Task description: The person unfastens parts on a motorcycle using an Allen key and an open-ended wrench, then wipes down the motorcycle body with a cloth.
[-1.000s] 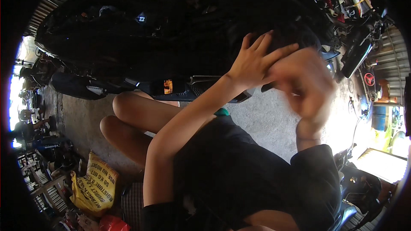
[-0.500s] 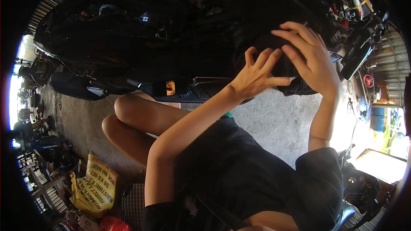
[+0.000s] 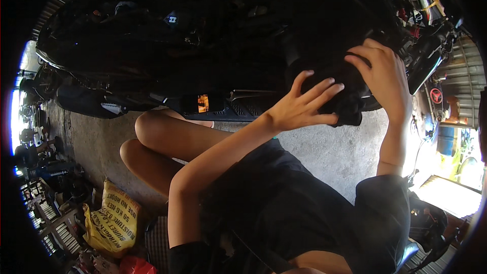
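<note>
A black motorbike [image 3: 127, 66] stands sideways across the upper part of the view. At its right end a dark cloth-like piece [image 3: 350, 117] hangs down; its shape is hard to make out against the black. My left hand [image 3: 304, 101] lies over the near side of this piece, its fingers spread and the thumb apart. On the right, my right hand [image 3: 383, 73] bends over the upper part of the same piece, with thumb and forefinger close together at the dark surface. What lies under its other fingers is hidden.
Below the motorbike runs a grey concrete floor [image 3: 324, 147]. A yellow sack [image 3: 114, 220] and a red plastic bag [image 3: 137, 265] lie at the lower left. Other motorbike parts [image 3: 423, 66] crowd the right side. My bent knees [image 3: 152, 132] are close to the motorbike.
My left hand has moved down slightly and its fingers have straightened. My right hand has shifted right and down, its fingers drawing closer together. The dark piece hangs lower.
</note>
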Demonstrator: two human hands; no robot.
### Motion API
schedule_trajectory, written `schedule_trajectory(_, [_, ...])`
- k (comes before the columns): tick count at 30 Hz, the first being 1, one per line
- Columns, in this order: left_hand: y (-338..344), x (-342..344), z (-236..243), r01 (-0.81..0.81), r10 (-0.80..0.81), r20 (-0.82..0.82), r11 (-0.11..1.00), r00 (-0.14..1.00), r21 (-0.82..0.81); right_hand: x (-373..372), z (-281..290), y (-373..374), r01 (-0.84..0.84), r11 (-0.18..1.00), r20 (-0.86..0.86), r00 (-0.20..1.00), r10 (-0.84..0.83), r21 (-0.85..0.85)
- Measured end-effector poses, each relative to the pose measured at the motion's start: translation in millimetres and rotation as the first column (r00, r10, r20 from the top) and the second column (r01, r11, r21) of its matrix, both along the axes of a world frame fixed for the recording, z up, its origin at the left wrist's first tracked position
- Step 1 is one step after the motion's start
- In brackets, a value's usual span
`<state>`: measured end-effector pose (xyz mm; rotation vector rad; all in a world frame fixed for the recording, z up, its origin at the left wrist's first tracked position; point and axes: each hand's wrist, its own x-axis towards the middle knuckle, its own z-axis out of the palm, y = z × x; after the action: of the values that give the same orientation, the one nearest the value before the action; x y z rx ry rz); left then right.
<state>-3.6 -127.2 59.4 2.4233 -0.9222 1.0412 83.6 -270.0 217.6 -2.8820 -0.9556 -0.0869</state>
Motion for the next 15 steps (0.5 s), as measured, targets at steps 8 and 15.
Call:
schedule_trajectory(8, [-2.4, -27.3, -54.3, 0.183, -0.178, -0.049, 0.978, 0.983, 0.1, 47.1, -43.8, 33.9, -0.31, 0.951, 0.14, 0.941, 0.308, -0.009])
schedule_trajectory(15, [8.9, -33.0, -52.0, 0.089, -0.08, -0.084, 0.99, 0.993, 0.113, 56.2, -82.8, 69.4, -0.639, 0.769, -0.056, 0.769, 0.637, -0.038])
